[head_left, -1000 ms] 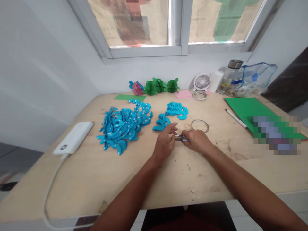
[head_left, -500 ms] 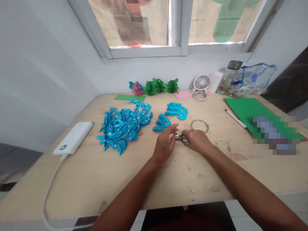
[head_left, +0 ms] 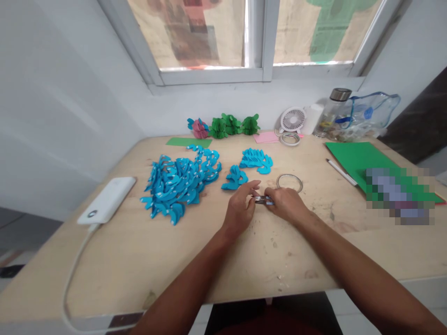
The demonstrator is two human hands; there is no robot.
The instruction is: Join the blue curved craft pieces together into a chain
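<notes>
My right hand [head_left: 284,202] is closed around small scissors [head_left: 261,201], whose dark metal blades point left. A bluish part shows beside its fingers. My left hand [head_left: 240,202] is curled at the blade tips, thumb and fingers nearly together; a tiny white bit shows there, too small to name. Just beyond my left hand lies a small cluster of blue paper pieces [head_left: 234,177], with another group of blue pieces [head_left: 256,159] behind it. A thin tape ring [head_left: 289,183] lies flat beyond my right hand. To the left spreads a large heap of curved blue pieces [head_left: 178,181] with white patches.
A white power bank [head_left: 106,200] with a cable lies at the left. Along the wall stand green paper figures [head_left: 231,124], a small fan [head_left: 293,120] and a bottle [head_left: 333,111]. Green sheets [head_left: 363,158] and a white pen [head_left: 341,171] lie right.
Both hands stay almost in place, shifting very slightly. The scissor blades show a little more between them. The paper pieces have not moved.
</notes>
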